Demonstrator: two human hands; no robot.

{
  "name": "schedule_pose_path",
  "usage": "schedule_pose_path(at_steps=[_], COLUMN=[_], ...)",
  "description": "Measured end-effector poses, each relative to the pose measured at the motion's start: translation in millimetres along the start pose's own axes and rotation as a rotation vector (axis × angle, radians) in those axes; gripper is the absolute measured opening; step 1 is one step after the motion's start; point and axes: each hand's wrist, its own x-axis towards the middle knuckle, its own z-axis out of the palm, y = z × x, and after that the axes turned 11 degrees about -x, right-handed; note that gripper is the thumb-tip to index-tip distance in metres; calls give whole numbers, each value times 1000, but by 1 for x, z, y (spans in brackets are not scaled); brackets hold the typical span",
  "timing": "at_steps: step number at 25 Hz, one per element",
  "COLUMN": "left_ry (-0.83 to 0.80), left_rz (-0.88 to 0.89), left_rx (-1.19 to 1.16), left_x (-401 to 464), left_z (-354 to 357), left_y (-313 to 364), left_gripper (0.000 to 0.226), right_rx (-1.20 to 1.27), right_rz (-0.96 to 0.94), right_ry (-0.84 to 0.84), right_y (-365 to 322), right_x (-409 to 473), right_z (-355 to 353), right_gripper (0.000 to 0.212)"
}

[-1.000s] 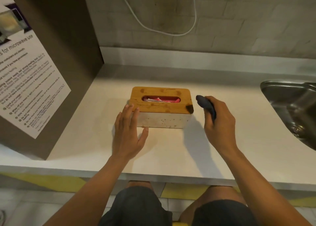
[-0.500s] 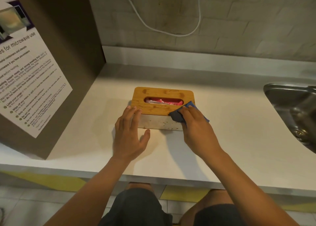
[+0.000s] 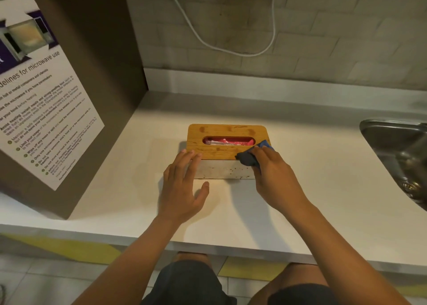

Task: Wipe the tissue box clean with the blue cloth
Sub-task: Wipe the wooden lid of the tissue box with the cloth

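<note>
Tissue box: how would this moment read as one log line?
step: wiping | right hand: presses blue cloth on tissue box lid corner | left hand: steadies box

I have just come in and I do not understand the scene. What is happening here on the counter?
A person is wiping a tissue box with a blue cloth. The right hand presses the cloth on the near right corner of the wooden lid. The left hand rests flat against the box's near left corner. Dark specks show on the box's white front. A sink is at the right.
</note>
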Motion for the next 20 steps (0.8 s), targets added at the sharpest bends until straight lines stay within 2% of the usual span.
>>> schedule_pose_path(at_steps=[7,9,13,18,20], left_ry=[-58,-168,-519,-621,-656], left_rz=[-93,-50,-42,-33,-41], left_rx=[-90,-59,62,106,137], left_x=[35,59,96,107,107], left_z=[-30,-47,-74,-67,-57], left_y=[18,20,22,27,25], left_gripper=[55,66,93,100,109], right_rx=[-6,5,20,19,29], right_rz=[13,15,23,37,33], right_ry=[1,-6,-3,-14,-8], right_y=[0,0,0,0,1], right_x=[-1,-2,-1,0,-1], right_z=[-1,-1,-1,2,1], right_gripper=[29,27,24,25,25])
